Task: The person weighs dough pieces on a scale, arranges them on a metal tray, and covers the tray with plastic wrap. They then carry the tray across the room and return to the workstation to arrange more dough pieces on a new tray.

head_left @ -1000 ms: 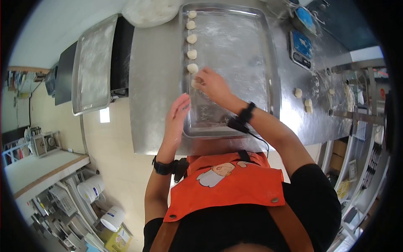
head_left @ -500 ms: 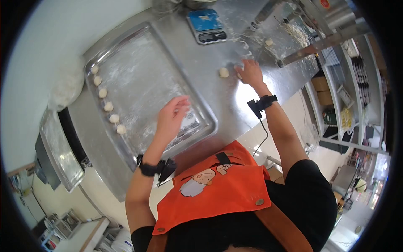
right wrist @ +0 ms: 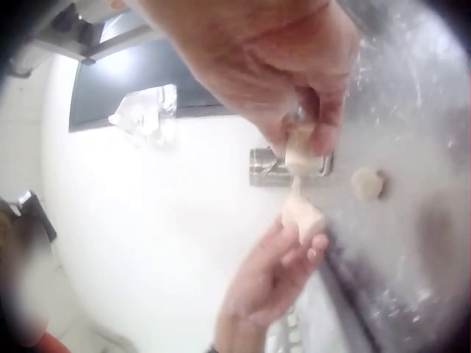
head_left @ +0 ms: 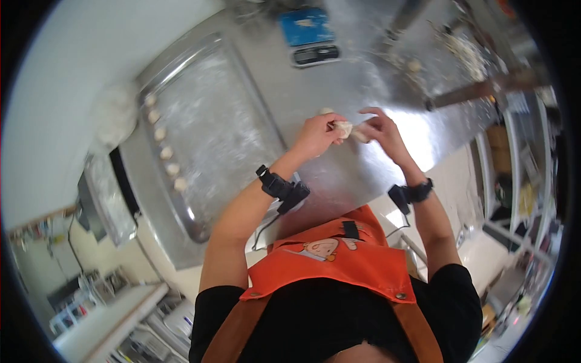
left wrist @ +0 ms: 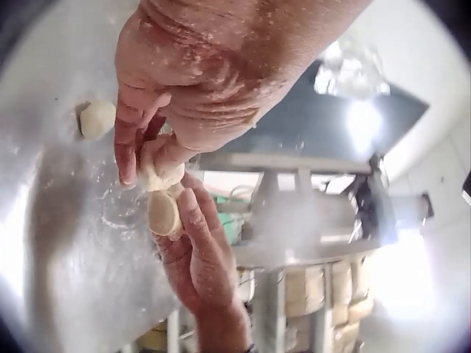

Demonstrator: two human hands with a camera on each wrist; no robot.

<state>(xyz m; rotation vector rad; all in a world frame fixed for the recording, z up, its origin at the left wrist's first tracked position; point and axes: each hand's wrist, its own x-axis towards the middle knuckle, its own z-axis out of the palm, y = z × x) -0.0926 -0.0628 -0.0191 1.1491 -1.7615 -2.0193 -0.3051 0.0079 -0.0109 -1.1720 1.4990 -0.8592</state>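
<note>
In the head view my left hand and my right hand meet over the steel table. Thumb and fingers of the left grip a ragged dough piece. The right pinches a smoother, rounder dough piece. A thin strand of dough joins the two pieces in the right wrist view. Close by on the table lies a separate dough ball, partly hidden behind the left hand in the head view. Several dough balls stand in a row along the left side of a floured metal tray.
A blue-topped kitchen scale sits at the back of the steel table. Metal bars cross the table's right side, near scattered dough scraps. A second tray stands at far left, below a pale plastic-wrapped bundle.
My right hand has left the tray's row, reached to the dough on the table's right, and come back with dough. My left hand has moved right from over the tray and now grips dough.
</note>
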